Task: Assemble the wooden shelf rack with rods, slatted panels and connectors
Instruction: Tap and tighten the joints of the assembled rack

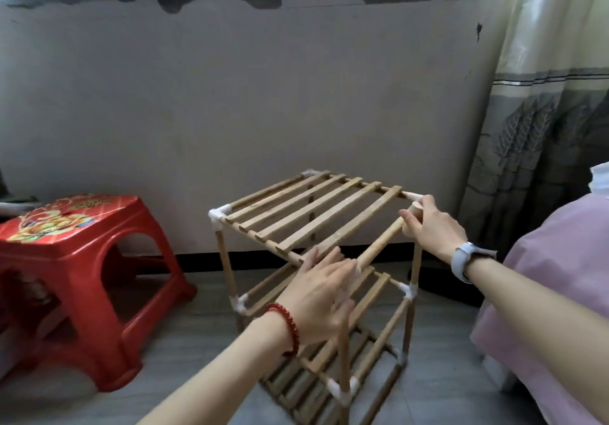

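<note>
A red stool point(79, 279) stands on the floor at the left, well apart from the rack point(316, 279), which stands in the middle near the wall. The left hand point(321, 296), with a red bracelet point(286, 327) at its wrist, lies over the rack's near top corner, fingers fairly straight and resting on the near end of the top rod point(379, 246); what is beneath the palm is hidden. The rod slants up to the right hand point(428, 227), whose fingers curl round its far end at the right top corner, beside the top panel point(313, 210). A watch point(463, 261) sits on that wrist. A curtain point(540, 128) hangs at the right.
</note>
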